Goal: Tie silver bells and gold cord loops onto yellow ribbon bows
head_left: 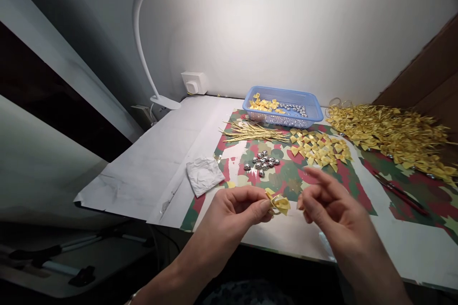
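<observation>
My left hand (234, 209) pinches a small yellow ribbon bow (278, 202) with a gold thread loop on it, held just above the table's front edge. My right hand (331, 205) hovers right beside the bow, fingers partly curled and a little blurred, with nothing plainly in it. Beyond my hands lie a cluster of small silver bells (262, 162), a pile of loose yellow bows (320, 147) and a bundle of gold threads (255, 132), all on a camouflage-patterned sheet (286, 178).
A blue basket (315, 109) with bows and bells stands at the back. A large heap of finished bows (393, 133) fills the right side. Crumpled white plastic (203, 175) lies left of the bells. A white desk lamp (143, 47) and a wall socket (193, 83) are at the back left.
</observation>
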Motion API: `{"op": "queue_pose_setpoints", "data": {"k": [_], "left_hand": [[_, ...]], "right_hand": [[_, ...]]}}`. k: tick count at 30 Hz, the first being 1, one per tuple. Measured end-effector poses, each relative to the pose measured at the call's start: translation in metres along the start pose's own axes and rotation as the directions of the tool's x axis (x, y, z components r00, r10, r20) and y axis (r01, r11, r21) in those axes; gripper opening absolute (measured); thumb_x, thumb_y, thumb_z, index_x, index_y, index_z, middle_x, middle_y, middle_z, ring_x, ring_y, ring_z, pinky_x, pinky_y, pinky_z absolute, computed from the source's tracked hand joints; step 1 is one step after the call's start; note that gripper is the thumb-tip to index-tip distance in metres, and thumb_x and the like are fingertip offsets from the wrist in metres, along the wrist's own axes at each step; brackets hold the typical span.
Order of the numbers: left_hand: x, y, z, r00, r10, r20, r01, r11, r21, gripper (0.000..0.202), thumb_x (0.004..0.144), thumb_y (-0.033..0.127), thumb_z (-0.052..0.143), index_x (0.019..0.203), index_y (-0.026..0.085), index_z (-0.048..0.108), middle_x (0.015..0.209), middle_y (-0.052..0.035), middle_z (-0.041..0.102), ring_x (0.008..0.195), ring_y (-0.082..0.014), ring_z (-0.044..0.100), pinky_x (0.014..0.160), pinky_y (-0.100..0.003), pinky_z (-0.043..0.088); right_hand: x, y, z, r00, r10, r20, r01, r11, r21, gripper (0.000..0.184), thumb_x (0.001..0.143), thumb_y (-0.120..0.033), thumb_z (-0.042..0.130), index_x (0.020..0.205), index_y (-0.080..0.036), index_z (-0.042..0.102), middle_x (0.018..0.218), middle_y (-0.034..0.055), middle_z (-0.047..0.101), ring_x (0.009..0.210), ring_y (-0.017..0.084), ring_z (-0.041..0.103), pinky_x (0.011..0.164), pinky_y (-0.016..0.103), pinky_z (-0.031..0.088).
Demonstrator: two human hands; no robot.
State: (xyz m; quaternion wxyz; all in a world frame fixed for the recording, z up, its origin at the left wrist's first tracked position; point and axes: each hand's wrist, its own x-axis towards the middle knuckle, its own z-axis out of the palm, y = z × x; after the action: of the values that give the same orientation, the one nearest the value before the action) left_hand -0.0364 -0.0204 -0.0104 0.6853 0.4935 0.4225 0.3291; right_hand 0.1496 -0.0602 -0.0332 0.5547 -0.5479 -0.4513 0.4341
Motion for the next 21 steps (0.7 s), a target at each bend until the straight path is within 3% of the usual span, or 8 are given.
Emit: {"op": "queue_pose_setpoints", "data": {"k": [2, 5, 10, 13, 16, 18, 21], "left_hand": [[0.003, -0.002, -0.001, 1.0, -0.017, 0.013, 0.018, 0.999, -0.049, 0.015, 0.086, 0.03, 0.072, 0.079, 0.017, 0.076, 0.076, -0.0009, 0.067, 0.075, -0.013, 0.058, 0.075, -0.022, 0.049], [0.007, -0.006, -0.001, 0.997, -0.071, 0.026, 0.074, 0.987, -0.14, 0.015, 0.083, 0.03, 0.074, 0.078, 0.016, 0.075, 0.076, -0.0015, 0.068, 0.075, -0.0136, 0.059, 0.076, -0.024, 0.05], [0.011, -0.004, -0.002, 0.999, -0.035, -0.003, 0.035, 0.998, -0.061, 0.017, 0.084, 0.031, 0.072, 0.078, 0.016, 0.075, 0.076, -0.0024, 0.068, 0.076, -0.0146, 0.058, 0.079, -0.026, 0.05], [0.012, 0.0, 0.0, 0.997, 0.067, -0.026, -0.064, 0.991, 0.117, 0.016, 0.086, 0.025, 0.069, 0.075, 0.015, 0.075, 0.073, -0.0024, 0.066, 0.074, -0.0153, 0.057, 0.072, -0.025, 0.047], [0.013, 0.002, 0.004, 0.971, 0.217, -0.099, -0.184, 0.945, 0.271, 0.015, 0.084, 0.02, 0.068, 0.071, 0.016, 0.074, 0.075, -0.0031, 0.067, 0.075, -0.0169, 0.057, 0.068, -0.025, 0.045], [0.014, 0.002, 0.007, 0.947, 0.281, -0.157, -0.227, 0.929, 0.291, 0.014, 0.084, 0.02, 0.069, 0.072, 0.016, 0.075, 0.08, -0.0042, 0.068, 0.08, -0.0188, 0.059, 0.071, -0.026, 0.046], [0.014, 0.003, 0.01, 0.947, 0.259, -0.19, -0.219, 0.953, 0.209, 0.015, 0.084, 0.024, 0.07, 0.072, 0.017, 0.075, 0.078, -0.0033, 0.067, 0.078, -0.0184, 0.059, 0.071, -0.026, 0.047]], "right_hand": [[0.005, 0.01, -0.003, 0.977, 0.138, 0.164, -0.148, 0.988, 0.05, 0.041, 0.09, -0.041, 0.066, 0.125, -0.021, 0.06, 0.076, -0.0009, 0.058, 0.065, 0.01, 0.053, 0.06, 0.02, 0.045], [0.011, 0.016, -0.004, 0.924, 0.242, 0.296, -0.294, 0.945, 0.146, 0.035, 0.087, -0.043, 0.07, 0.113, -0.02, 0.066, 0.079, -0.0002, 0.06, 0.072, 0.01, 0.053, 0.065, 0.02, 0.042], [0.016, 0.009, -0.002, 0.896, 0.212, 0.39, -0.303, 0.934, 0.188, 0.023, 0.083, -0.039, 0.073, 0.083, -0.016, 0.068, 0.076, 0.0003, 0.061, 0.071, 0.011, 0.052, 0.065, 0.02, 0.04], [0.016, 0.006, -0.001, 0.923, 0.172, 0.346, -0.23, 0.964, 0.136, 0.024, 0.087, -0.04, 0.068, 0.081, -0.017, 0.065, 0.074, -0.0011, 0.058, 0.069, 0.011, 0.05, 0.063, 0.019, 0.041], [0.008, 0.005, 0.002, 0.979, 0.062, 0.192, -0.058, 0.998, -0.029, 0.023, 0.091, -0.041, 0.062, 0.084, -0.019, 0.062, 0.075, -0.0012, 0.057, 0.067, 0.011, 0.051, 0.06, 0.02, 0.042], [0.0, 0.003, 0.007, 0.991, -0.068, 0.114, 0.088, 0.979, -0.184, 0.02, 0.094, -0.038, 0.057, 0.085, -0.02, 0.061, 0.075, -0.0008, 0.057, 0.067, 0.012, 0.052, 0.059, 0.021, 0.043], [-0.01, 0.004, 0.014, 0.968, -0.221, 0.122, 0.249, 0.91, -0.332, 0.019, 0.097, -0.032, 0.051, 0.084, -0.021, 0.059, 0.073, -0.0011, 0.056, 0.065, 0.013, 0.052, 0.058, 0.023, 0.042]]}}
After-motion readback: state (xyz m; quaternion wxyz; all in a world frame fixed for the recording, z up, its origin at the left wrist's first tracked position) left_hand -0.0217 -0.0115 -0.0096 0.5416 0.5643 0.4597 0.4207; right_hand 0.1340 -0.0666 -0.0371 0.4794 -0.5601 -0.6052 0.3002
